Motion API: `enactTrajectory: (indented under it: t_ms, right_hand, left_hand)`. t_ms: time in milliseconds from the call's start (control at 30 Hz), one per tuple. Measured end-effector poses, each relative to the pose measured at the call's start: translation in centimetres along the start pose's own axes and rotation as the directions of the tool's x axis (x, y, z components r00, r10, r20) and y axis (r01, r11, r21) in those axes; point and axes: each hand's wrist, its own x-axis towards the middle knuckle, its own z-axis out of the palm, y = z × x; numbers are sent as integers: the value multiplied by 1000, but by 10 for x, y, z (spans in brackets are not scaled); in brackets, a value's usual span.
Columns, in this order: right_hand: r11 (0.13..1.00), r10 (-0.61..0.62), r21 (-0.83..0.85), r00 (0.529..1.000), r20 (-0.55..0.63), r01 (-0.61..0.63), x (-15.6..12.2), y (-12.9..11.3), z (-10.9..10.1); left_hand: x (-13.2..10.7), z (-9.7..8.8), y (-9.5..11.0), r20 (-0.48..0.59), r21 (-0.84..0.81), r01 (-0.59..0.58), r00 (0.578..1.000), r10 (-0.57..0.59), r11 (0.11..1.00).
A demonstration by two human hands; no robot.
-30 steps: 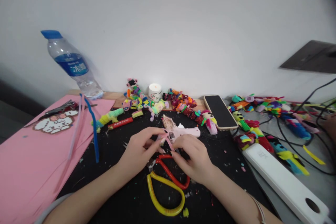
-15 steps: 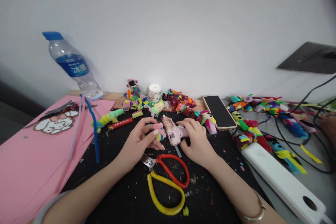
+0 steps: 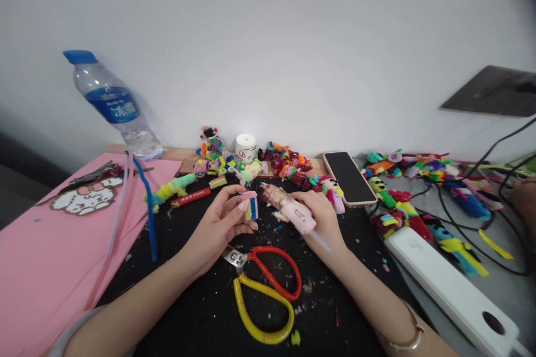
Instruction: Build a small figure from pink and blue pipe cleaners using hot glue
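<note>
Between the fingers of my left hand is a small fuzzy pipe-cleaner piece striped pink, yellow and blue. My right hand is wrapped round a pale pink hot glue gun, its stained nozzle end pointing left towards the striped piece, a short gap between them. A clear glue stick pokes out of the gun's back. Below both hands lie scissors with one red and one yellow handle loop, their blades partly hidden by my left hand.
Pink sheets and a blue pipe cleaner lie left, near a leaning water bottle. Behind are fuzzy figures, a white jar and a phone. Right are a white power strip, black cables and another person's hand.
My right hand has lifted and turned the glue gun, so its back now faces me and its nozzle points left. In my left hand the piece has turned, showing its stripes.
</note>
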Motion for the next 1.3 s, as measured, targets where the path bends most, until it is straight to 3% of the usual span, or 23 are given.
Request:
enactTrajectory:
  t_ms: [133,267,1300]
  right_hand:
    - [984,-107,139,994,-12,108,0,-4,-4]
    - [968,-121,225,992,31,111,-3,-7,-4]
    - [972,-83,217,996,-20,85,-2,-6,1]
  left_hand:
    - [1,0,1,1,-15,5,1000,-5,1000]
    - [1,0,1,7,-24,13,1000,-13,1000]
    - [1,-1,0,-24,-77,10,1000,-12,997]
